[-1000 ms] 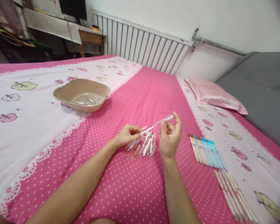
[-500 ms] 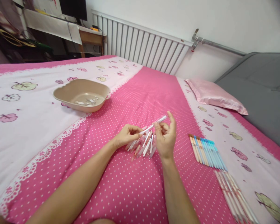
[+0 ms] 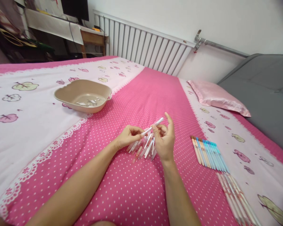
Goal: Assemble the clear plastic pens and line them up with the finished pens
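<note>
A slim white pen (image 3: 158, 121) with a clear end slants up to the right between my hands. My left hand (image 3: 131, 136) pinches its lower end. My right hand (image 3: 164, 138) holds it nearer the upper end with thumb and fingers, the index finger raised. Beneath both hands lies a loose pile of white and pink pens or pen parts (image 3: 148, 148) on the pink dotted bedspread (image 3: 136, 188); my fingers hide part of it.
A beige basin (image 3: 85, 108) holding small white pieces sits at left. To the right lie a row of blue and peach pens (image 3: 208, 155) and a row of pale pink ones (image 3: 238, 199). Farther back are a pink pillow (image 3: 218, 98) and a grey headboard (image 3: 261, 91).
My right hand has moved slightly left along the pen, toward my left hand, and the pen's upper end has shifted left with it. My left hand has barely moved.
</note>
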Motion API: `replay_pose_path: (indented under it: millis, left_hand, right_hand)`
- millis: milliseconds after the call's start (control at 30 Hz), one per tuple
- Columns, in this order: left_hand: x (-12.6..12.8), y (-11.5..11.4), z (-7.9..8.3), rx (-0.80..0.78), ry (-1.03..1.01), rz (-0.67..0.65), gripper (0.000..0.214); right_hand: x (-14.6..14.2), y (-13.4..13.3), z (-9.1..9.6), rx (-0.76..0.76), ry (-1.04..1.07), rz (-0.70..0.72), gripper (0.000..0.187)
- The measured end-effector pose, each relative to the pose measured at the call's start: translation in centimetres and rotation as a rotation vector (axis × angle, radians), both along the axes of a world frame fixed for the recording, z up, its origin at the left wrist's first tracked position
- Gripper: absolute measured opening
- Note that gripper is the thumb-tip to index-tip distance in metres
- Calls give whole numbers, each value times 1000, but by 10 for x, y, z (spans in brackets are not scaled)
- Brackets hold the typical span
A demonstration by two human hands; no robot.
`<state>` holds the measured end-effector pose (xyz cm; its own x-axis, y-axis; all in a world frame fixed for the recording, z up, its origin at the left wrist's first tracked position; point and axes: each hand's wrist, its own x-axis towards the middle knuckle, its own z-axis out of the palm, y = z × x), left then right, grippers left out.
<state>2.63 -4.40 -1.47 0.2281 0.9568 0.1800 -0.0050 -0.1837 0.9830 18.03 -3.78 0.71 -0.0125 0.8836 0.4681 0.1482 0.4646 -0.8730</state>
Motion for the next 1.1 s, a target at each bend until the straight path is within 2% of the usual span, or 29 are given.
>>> replay_pose_path:
  millis: [233,467,633,833,1100]
  left_hand:
    - [0,1,-1,-10,-7,-7,19]
    - [0,1,-1,-16,-9,-10,19]
    - [-1,1,-2,-24,-25,-31,17]
    - [-1,1,1,-43,-30,-28,15]
    - [-2,0,2,-51,-34,-44,17]
  right_hand:
    - [0,0,-1,-40,26,21,64]
    - [-1,6,-7,-169,179,148,61]
    - [0,8,-7,-239,244,216,53]
    - [-1,8,-4,-263,274,226,42]
    - [2,4,1,-338,304,289,53]
